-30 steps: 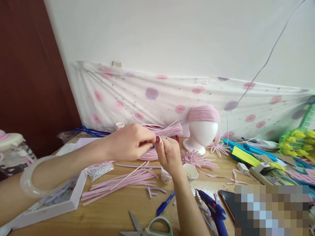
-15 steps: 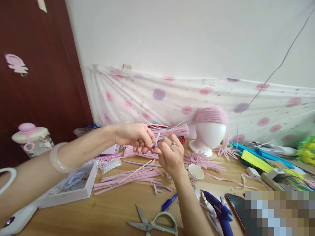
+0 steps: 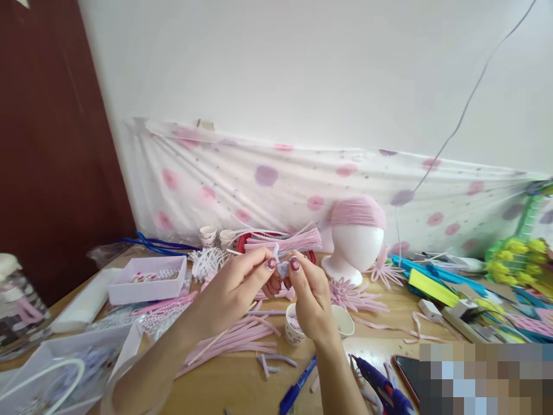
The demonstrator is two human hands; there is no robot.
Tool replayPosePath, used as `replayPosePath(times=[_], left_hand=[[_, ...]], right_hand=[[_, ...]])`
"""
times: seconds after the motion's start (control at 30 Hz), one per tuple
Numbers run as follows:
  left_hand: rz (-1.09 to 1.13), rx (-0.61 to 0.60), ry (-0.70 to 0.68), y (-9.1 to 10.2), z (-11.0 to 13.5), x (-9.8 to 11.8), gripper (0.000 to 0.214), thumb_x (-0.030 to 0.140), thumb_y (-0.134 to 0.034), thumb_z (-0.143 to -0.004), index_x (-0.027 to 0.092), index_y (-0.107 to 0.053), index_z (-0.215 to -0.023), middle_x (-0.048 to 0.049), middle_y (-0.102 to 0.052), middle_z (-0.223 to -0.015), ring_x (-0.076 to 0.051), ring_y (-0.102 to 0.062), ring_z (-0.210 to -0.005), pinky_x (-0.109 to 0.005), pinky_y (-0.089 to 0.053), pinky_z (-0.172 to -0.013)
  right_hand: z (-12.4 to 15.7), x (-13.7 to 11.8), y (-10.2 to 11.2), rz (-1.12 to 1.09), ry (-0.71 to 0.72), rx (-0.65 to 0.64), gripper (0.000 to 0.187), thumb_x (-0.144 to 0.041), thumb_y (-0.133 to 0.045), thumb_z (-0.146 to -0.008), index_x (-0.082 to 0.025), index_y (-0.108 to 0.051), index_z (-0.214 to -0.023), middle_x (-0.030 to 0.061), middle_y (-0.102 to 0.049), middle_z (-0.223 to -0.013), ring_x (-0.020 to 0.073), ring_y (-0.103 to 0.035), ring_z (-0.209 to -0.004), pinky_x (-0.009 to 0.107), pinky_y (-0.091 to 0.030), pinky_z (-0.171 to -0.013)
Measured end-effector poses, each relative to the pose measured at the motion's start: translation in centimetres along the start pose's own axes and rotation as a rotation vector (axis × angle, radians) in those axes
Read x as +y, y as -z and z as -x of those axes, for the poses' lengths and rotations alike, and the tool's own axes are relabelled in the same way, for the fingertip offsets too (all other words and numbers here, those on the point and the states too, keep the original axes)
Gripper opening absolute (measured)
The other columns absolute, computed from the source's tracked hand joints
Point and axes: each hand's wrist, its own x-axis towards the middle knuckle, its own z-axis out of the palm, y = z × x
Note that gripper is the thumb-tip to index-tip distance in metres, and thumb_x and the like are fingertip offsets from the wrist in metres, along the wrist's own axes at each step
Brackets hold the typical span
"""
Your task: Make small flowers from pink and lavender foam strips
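My left hand and my right hand meet above the middle of the table. Between their thumbs and fingertips they pinch a short lavender pipe cleaner, which looks bent into a small loop. One pale end sticks up past my left thumb; the rest is partly hidden by fingers. Just below my right hand stands a paper cup, with a second paper cup behind my wrist. Pink pipe cleaners lie under my left hand, a thin pale stick across them.
A white foam head with a pink wrap stands at the back. Pink pipe-cleaner flowers lie beside it. In front are a blue pen, a glue gun and a phone. White boxes of beads stand left.
My left hand has turned so its thumb faces me, and both hands now pinch the pipe cleaner side by side. The view has shifted; the scissors have almost left it.
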Motion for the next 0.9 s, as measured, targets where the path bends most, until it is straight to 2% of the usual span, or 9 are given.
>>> replayPosePath(times=[0.13, 0.37, 0.57, 0.63, 0.7, 0.8, 0.9], left_hand=[[-0.106, 0.157, -0.123, -0.4, -0.8, -1.6, 0.033, 0.037, -0.04, -0.1, 0.02, -0.048, -0.073, 0.0035, -0.048, -0.067, -0.012, -0.047, -0.065, -0.025, -0.038, -0.062], [-0.075, 0.18, -0.218, -1.0, -2.1, -4.9, 0.028, 0.028, -0.033, -0.101, 0.021, -0.042, -0.076, 0.0031, -0.047, -0.069, -0.013, -0.047, -0.062, -0.026, -0.039, -0.06], [-0.262, 0.244, -0.467, -1.3, -3.1, -6.7, 0.02, 0.015, -0.033, -0.096, 0.022, -0.042, -0.081, 0.0008, -0.048, -0.071, -0.016, -0.047, -0.062, -0.029, -0.038, -0.059], [-0.247, 0.257, -0.506, -1.3, -3.1, -6.7, 0.019, 0.016, -0.033, -0.096, 0.022, -0.043, -0.08, 0.0, -0.049, -0.072, -0.016, -0.048, -0.063, -0.029, -0.038, -0.06], [-0.131, 0.245, -0.465, -1.1, -3.0, -6.6, 0.023, 0.019, -0.033, -0.098, 0.022, -0.043, -0.078, 0.0009, -0.049, -0.069, -0.015, -0.047, -0.061, -0.028, -0.038, -0.059], [0.088, 0.217, -0.284, -0.9, -2.9, -6.2, 0.03, 0.025, -0.034, -0.101, 0.022, -0.044, -0.073, 0.0029, -0.048, -0.064, -0.013, -0.047, -0.059, -0.025, -0.039, -0.058], [0.163, 0.258, -0.151, -0.4, -3.0, -6.0, 0.032, 0.031, -0.041, -0.099, 0.021, -0.046, -0.069, 0.004, -0.046, -0.061, -0.011, -0.045, -0.057, -0.023, -0.039, -0.055]], right_hand=[[-0.4, -0.1, -0.6, 0.021, -0.05, -0.051, 0.036, -0.029, -0.037, -0.102, -0.02, -0.04, -0.068, -0.0038, -0.04, -0.063, 0.0111, -0.039, -0.059, 0.026, -0.031, -0.061], [-0.6, 1.0, -2.3, 0.041, -0.153, 0.048, 0.04, -0.032, -0.039, -0.101, -0.019, -0.039, -0.063, -0.0045, -0.037, -0.057, 0.0091, -0.035, -0.052, 0.024, -0.028, -0.054], [-0.9, 0.6, -2.7, 0.073, -0.224, 0.089, 0.042, -0.033, -0.037, -0.1, -0.02, -0.031, -0.061, -0.0047, -0.032, -0.055, 0.0091, -0.029, -0.051, 0.025, -0.022, -0.049], [-0.9, 0.4, -2.8, 0.052, -0.245, 0.087, 0.042, -0.034, -0.038, -0.1, -0.02, -0.032, -0.061, -0.0045, -0.032, -0.056, 0.0092, -0.029, -0.051, 0.026, -0.021, -0.049], [-0.8, 0.6, -3.0, -0.031, -0.3, 0.076, 0.044, -0.037, -0.04, -0.1, -0.02, -0.033, -0.06, -0.0044, -0.033, -0.055, 0.0093, -0.029, -0.051, 0.026, -0.022, -0.05], [-0.9, 1.5, -3.2, -0.241, -0.398, 0.056, 0.049, -0.044, -0.042, -0.099, -0.02, -0.034, -0.057, -0.005, -0.032, -0.053, 0.0094, -0.027, -0.05, 0.026, -0.022, -0.05], [-1.0, 1.8, -2.9, -0.387, -0.433, 0.093, 0.052, -0.048, -0.04, -0.099, -0.02, -0.036, -0.056, -0.0058, -0.029, -0.05, 0.0104, -0.025, -0.048, 0.027, -0.025, -0.051]])
